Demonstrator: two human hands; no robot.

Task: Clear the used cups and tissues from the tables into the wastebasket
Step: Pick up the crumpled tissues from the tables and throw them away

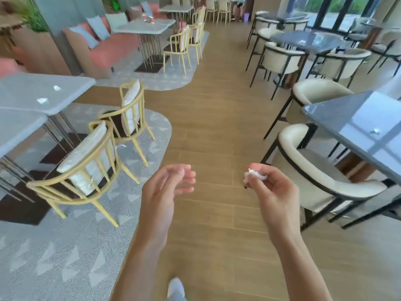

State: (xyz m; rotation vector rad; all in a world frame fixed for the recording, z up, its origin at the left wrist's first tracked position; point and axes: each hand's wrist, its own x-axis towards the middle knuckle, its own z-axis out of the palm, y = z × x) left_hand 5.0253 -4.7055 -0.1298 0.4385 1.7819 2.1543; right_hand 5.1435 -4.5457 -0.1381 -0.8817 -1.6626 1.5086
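Observation:
My right hand (273,190) is held over the wooden aisle floor, fingers closed on a crumpled white tissue (253,175). My left hand (167,187) hovers beside it, empty, fingers loosely apart. Two crumpled tissues (56,88) (42,100) lie on the light grey table (26,94) at the left. Another small tissue (375,131) lies on the dark glossy table (347,118) at the right. Red cups (148,18) stand on a far grey table (143,27) at the back left. No wastebasket is in view.
Two yellow-framed chairs (86,161) (130,114) stand on a patterned grey carpet at the left. Cream chairs with black frames (314,174) line the right side. The wooden aisle (217,105) runs ahead between them. A coral sofa (108,46) sits back left.

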